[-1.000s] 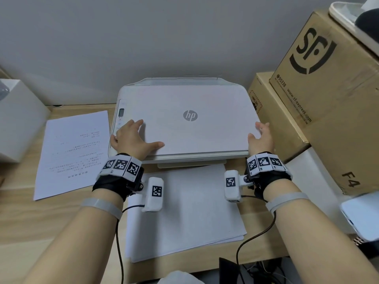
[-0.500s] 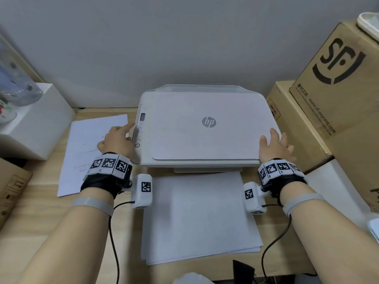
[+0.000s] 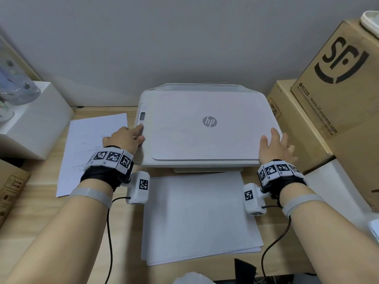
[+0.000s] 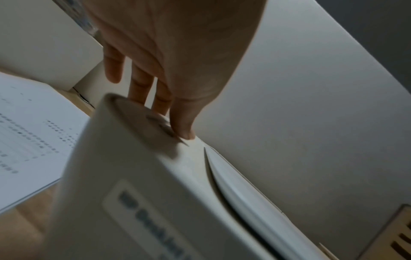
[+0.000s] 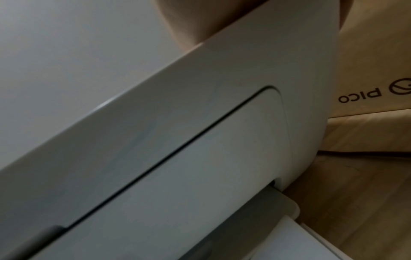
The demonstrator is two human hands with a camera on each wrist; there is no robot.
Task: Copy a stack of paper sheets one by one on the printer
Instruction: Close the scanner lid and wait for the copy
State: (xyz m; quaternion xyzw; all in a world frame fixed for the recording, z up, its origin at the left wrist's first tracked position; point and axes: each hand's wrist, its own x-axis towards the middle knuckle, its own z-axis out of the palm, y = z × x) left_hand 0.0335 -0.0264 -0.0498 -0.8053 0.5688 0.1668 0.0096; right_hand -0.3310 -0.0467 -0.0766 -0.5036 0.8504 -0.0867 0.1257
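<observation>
A white HP printer (image 3: 205,140) sits mid-desk with its lid down. My left hand (image 3: 125,136) is at the printer's left edge, fingers straight, one fingertip (image 4: 184,130) pressing the control strip (image 3: 142,116) just below the small display. My right hand (image 3: 274,146) lies flat with spread fingers on the lid's front right corner. A stack of blank sheets (image 3: 196,218) lies in front of the printer. One printed sheet (image 3: 88,144) lies left of it, partly under my left wrist. In the right wrist view, the printer's front (image 5: 200,123) fills the frame and only a bit of my right hand (image 5: 184,21) shows.
Brown cardboard boxes (image 3: 344,78) are stacked tight against the printer's right side, the lower one (image 5: 373,70) marked PICO. A white box (image 3: 30,119) stands at the left, another carton (image 3: 10,187) at the near left. Bare wooden desk (image 3: 41,212) shows at the near left.
My left hand has left the lid's front left corner, swung out over the printed sheet, and come onto the control strip. The right hand has stayed on the lid's right corner.
</observation>
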